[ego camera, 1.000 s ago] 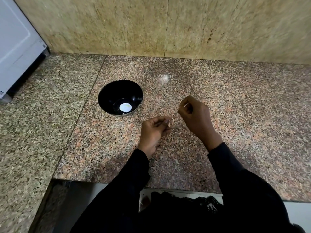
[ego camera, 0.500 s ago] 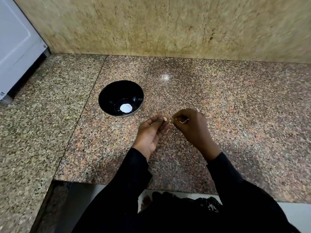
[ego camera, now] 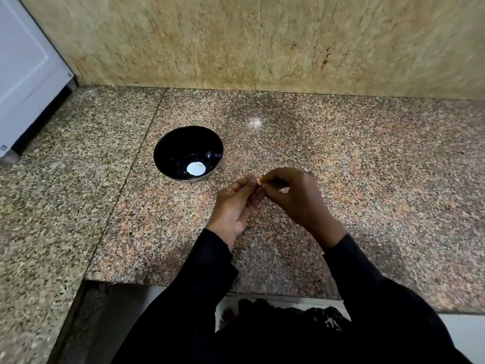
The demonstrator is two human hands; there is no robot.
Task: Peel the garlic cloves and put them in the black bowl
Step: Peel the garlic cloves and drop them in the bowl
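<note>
A small pale garlic clove [ego camera: 259, 181] shows between the fingertips of both hands, above the granite counter. My left hand [ego camera: 236, 206] lies palm up with its fingertips at the clove. My right hand [ego camera: 296, 198] comes from the right with curled fingers and pinches the clove against the left fingertips. Most of the clove is hidden by the fingers. The black bowl [ego camera: 168, 148] stands on the counter to the upper left of my hands, with a round white spot at its bottom.
A beige stone wall [ego camera: 262, 40] closes the back of the speckled granite counter [ego camera: 367, 158]. A white appliance [ego camera: 23, 74] stands at the far left. The counter's front edge runs below my forearms, with a darker recess at the lower left.
My right hand, raised and apart from the left a second ago, has come down and left, and its fingertips now meet the left ones at the clove. The bowl is unmoved.
</note>
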